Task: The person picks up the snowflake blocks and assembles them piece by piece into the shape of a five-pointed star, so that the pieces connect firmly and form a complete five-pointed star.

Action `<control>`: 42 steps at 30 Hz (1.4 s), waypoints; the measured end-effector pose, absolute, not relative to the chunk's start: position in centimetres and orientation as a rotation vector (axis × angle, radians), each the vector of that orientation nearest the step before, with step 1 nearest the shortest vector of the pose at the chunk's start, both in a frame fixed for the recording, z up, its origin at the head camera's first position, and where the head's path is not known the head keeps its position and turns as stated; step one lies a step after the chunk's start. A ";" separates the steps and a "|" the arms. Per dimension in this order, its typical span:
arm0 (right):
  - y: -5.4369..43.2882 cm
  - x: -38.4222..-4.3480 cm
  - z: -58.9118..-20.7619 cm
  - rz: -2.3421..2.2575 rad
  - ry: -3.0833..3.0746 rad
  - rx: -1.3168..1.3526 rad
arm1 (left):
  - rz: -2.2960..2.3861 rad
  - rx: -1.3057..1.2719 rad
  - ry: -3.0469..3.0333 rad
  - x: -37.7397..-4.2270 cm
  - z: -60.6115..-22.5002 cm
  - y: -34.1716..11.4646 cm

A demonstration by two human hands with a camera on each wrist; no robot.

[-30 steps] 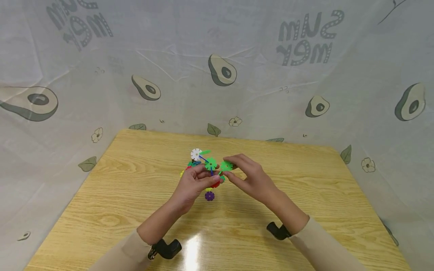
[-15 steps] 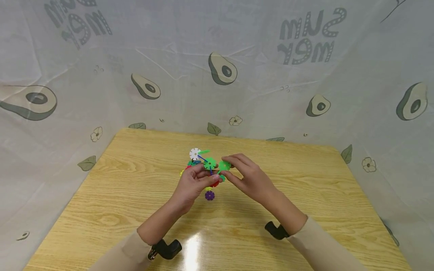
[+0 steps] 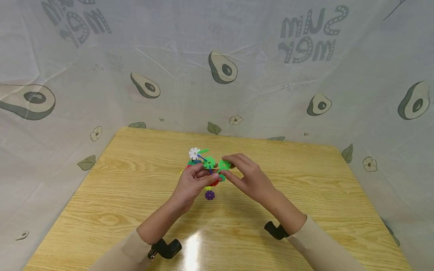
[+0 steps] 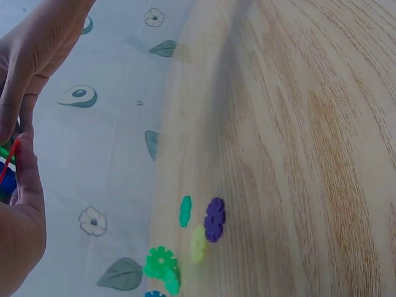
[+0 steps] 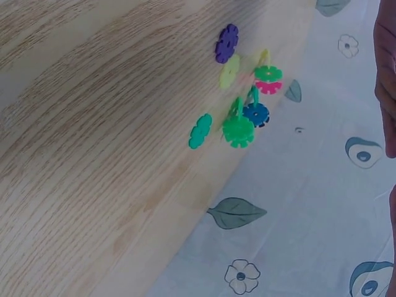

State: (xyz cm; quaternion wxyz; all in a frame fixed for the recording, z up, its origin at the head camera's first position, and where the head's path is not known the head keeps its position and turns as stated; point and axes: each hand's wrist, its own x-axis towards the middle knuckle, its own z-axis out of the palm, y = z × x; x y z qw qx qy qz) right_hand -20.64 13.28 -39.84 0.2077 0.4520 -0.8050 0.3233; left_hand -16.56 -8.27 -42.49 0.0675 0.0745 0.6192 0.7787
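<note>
Toward wooden worktop's (image 3: 305, 184) far edge: left hand (image 3: 192, 184), right hand (image 3: 252, 178) — pinched multicoloured slotted plastic discs (image 3: 209, 162)
Discs: overtwisting perhaps risked separation

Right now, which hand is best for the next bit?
Probably the right hand: it pinches the rightmost bright green disc, while the left hand is busy holding the joined discs.

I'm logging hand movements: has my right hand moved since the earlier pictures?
Yes: in the head view, your right hand shifted slightly left, judged against the purple disc on the table.
</note>
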 end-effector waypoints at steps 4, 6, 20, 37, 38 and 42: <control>13.4 -20.6 -39.8 0.865 -2.217 1.274 | 2.335 0.221 1.871 -16.6 -42.5 -8.2; 13.4 -20.6 -39.8 0.833 -2.201 1.274 | 2.330 0.220 1.871 -16.6 -42.4 -8.2; 12.8 -20.4 -39.8 0.757 -2.173 1.224 | 2.348 0.186 1.868 -16.5 -42.5 -8.3; 13.4 -20.5 -39.9 0.725 -2.171 1.225 | 2.353 0.221 1.852 -16.5 -42.0 -8.3; 13.4 -20.5 -39.8 0.730 -2.173 1.213 | 2.351 0.223 1.854 -16.5 -42.0 -8.3; 13.4 -20.5 -39.6 0.767 -2.181 1.179 | 2.341 0.241 1.865 -16.5 -41.9 -8.2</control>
